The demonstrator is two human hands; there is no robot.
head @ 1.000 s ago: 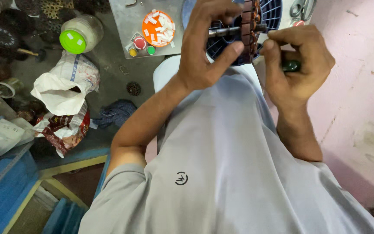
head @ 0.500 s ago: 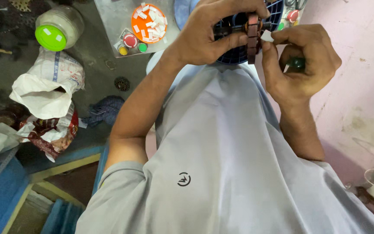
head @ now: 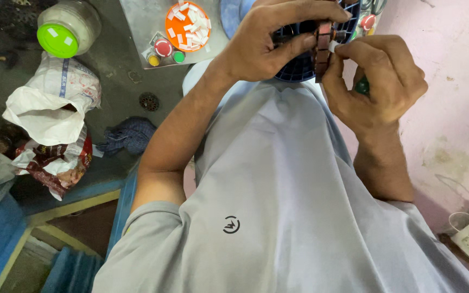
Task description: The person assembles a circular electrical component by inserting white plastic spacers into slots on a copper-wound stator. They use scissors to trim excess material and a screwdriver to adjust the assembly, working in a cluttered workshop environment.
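Armature (head: 323, 46): your hands hold it close above your chest, beside the pink wall (head: 451, 108).
Left hand (head: 270, 43): fingers clamped on its shaft.
Right hand (head: 378, 81): fingertips pinch a white slip at its edge.

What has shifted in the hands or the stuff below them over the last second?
Little. The left hand keeps holding the brown wound rotor, and the right hand keeps its grip on a green-handled tool, fingertips at the rotor's edge. The view slid, so the green-lidded jar and orange dish sit nearer the top edge. The white bag lies unmoved.
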